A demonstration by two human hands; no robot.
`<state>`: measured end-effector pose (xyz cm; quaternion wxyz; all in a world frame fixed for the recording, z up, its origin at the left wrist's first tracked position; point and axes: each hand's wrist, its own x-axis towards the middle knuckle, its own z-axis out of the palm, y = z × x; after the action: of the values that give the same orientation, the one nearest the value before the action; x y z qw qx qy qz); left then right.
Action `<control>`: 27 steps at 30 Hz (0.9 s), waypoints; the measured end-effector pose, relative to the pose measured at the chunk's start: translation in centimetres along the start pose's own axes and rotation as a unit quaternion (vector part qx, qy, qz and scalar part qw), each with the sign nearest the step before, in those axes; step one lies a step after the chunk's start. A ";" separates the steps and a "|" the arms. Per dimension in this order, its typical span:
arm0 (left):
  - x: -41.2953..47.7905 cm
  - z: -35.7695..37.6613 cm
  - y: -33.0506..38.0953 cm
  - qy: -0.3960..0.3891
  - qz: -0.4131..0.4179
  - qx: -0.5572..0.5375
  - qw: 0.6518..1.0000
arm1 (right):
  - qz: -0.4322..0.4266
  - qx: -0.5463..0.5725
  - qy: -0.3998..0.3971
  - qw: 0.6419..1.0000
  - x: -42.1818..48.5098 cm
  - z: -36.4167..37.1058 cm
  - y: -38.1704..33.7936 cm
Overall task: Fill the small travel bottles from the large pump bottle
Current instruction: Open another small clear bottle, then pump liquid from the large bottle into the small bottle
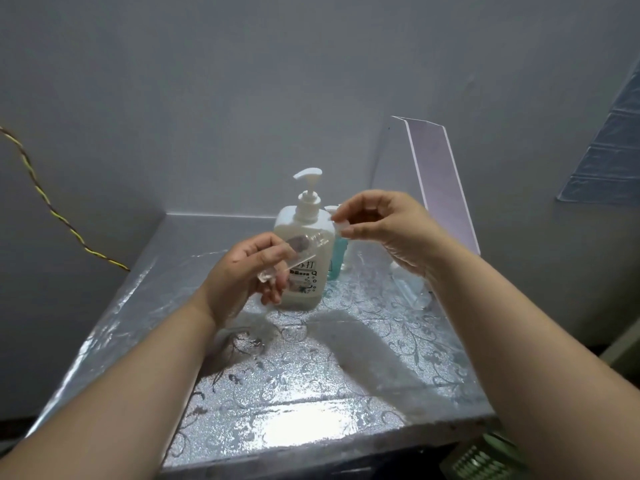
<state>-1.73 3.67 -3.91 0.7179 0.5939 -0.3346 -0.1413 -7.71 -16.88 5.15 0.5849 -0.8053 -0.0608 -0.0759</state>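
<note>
A large white pump bottle (304, 237) stands upright at the back middle of the silver patterned counter (311, 375). In front of it my left hand (242, 275) grips a small clear travel bottle (294, 252), tilted with its open neck pointing up and right. My right hand (388, 226) pinches a small clear cap (341, 226) just off that neck. More clear travel bottles (412, 289) lie on the counter under my right wrist, partly hidden.
A bottle with blue liquid (337, 254) stands behind the pump bottle. A clear acrylic panel (443, 174) leans at the back right. A twisted yellow cord (52, 209) runs down the left wall. The counter's front edge is near the bottom.
</note>
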 end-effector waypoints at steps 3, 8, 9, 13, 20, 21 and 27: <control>0.0 0.0 -0.1 0.006 0.013 0.006 1.000 | 0.058 -0.208 -0.050 0.975 -0.7 0.2 1.0; 0.0 0.1 -0.2 0.022 0.052 0.003 0.998 | 0.085 -0.476 -0.115 0.868 -1.3 2.8 4.2; 0.0 0.0 -0.1 0.029 0.060 0.003 0.998 | 0.083 -0.489 -0.114 0.861 -1.3 3.0 4.5; 0.2 -0.2 -0.1 0.079 0.092 0.001 0.993 | 0.112 -0.410 -0.089 0.901 -0.8 2.2 3.3; 0.7 -0.9 -0.3 0.174 0.123 -0.001 0.977 | 0.050 -0.335 0.109 0.935 3.0 0.9 -2.5; 0.8 -0.9 -0.3 0.181 0.121 0.005 0.976 | 0.025 -0.329 0.139 0.934 4.1 1.0 -3.3; 1.2 -0.8 -0.6 0.195 0.110 0.034 0.974 | -0.044 -0.357 0.187 0.914 9.7 2.9 -6.4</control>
<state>-0.25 3.40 -4.17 0.7599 0.5937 -0.2557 0.0687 0.73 -12.06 12.11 0.2557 -0.9278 0.0455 -0.2678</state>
